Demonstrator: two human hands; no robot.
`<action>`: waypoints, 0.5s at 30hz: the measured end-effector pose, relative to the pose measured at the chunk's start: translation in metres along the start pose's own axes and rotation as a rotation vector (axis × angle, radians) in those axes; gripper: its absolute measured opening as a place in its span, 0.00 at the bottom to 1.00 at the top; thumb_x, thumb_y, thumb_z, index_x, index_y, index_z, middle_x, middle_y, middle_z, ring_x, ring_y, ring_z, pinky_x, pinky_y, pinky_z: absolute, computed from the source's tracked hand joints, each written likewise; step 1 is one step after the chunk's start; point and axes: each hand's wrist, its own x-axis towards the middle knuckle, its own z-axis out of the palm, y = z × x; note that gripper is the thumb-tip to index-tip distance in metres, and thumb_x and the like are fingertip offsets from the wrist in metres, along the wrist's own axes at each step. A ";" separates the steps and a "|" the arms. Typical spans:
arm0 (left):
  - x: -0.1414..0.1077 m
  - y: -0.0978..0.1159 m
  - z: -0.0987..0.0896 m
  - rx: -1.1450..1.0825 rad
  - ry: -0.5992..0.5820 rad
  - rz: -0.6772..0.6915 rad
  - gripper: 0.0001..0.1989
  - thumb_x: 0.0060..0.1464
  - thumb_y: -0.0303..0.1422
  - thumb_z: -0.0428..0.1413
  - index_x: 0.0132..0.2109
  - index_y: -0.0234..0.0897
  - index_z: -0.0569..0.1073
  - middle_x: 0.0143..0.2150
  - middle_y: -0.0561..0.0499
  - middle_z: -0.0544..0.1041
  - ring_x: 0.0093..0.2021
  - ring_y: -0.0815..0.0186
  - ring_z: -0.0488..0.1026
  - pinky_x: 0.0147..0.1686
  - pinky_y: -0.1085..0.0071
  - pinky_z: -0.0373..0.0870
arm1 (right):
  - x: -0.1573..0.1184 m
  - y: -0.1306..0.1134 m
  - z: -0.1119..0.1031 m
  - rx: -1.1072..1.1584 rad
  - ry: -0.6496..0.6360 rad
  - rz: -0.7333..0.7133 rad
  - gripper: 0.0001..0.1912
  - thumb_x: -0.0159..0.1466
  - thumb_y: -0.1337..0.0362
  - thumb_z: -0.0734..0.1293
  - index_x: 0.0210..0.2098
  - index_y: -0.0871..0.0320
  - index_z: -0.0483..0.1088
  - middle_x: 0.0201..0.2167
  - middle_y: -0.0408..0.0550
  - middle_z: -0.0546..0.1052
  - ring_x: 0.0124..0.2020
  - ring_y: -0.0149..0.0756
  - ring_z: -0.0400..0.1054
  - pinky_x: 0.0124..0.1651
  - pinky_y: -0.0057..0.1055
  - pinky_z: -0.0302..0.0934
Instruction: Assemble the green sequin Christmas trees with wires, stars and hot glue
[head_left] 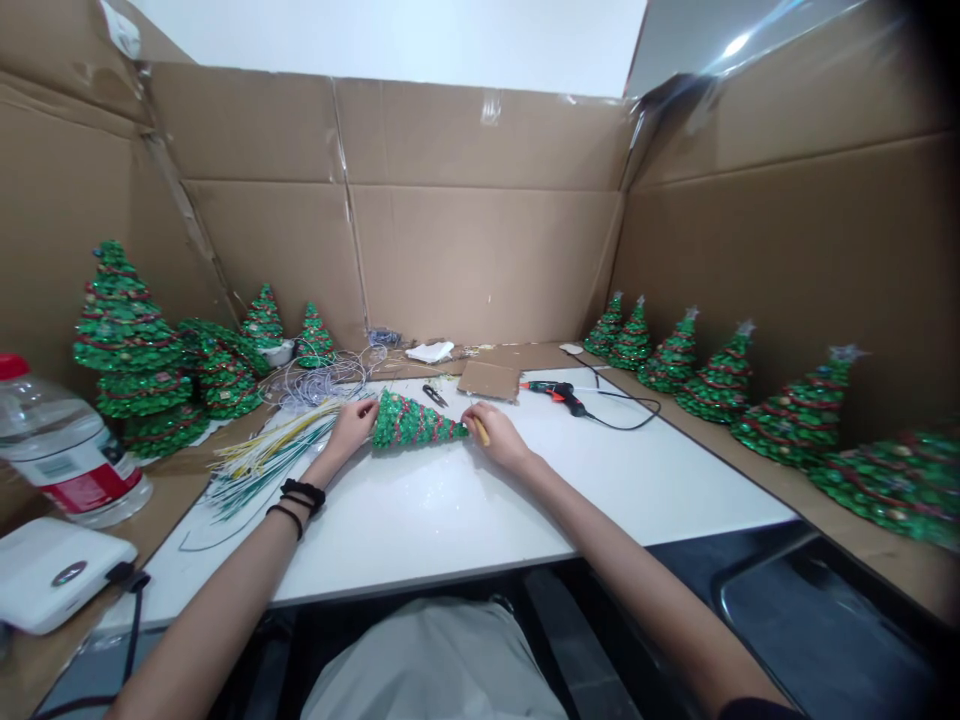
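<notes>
A small green tinsel Christmas tree [414, 421] with red garland lies on its side over the white board [465, 510]. At its wide base, my left hand [355, 424] is closed on the edge. My right hand [495, 436] is at the tree's narrow tip, its fingers closed around a short yellow-brown handle [481, 431]. The far end of that tool is hidden at the tip. Just behind the tree are small black snips [434, 396]. Yellow, white and green wire strands [277, 455] lie beside my left wrist.
A glue gun [559, 393] with a black cord and a cardboard piece [489, 380] lie at the back. Finished trees [802, 415] line the right side; others [124, 330] stand left. A water bottle [71, 450] and white device [60, 570] occupy the near left. Cardboard walls [480, 250] surround the table.
</notes>
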 end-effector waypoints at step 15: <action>-0.022 0.060 0.001 0.558 0.457 0.527 0.13 0.59 0.31 0.46 0.46 0.36 0.72 0.44 0.42 0.71 0.47 0.55 0.64 0.49 0.56 0.59 | -0.002 -0.016 -0.005 0.329 0.025 0.152 0.14 0.53 0.67 0.53 0.14 0.57 0.61 0.17 0.43 0.67 0.24 0.33 0.61 0.31 0.28 0.53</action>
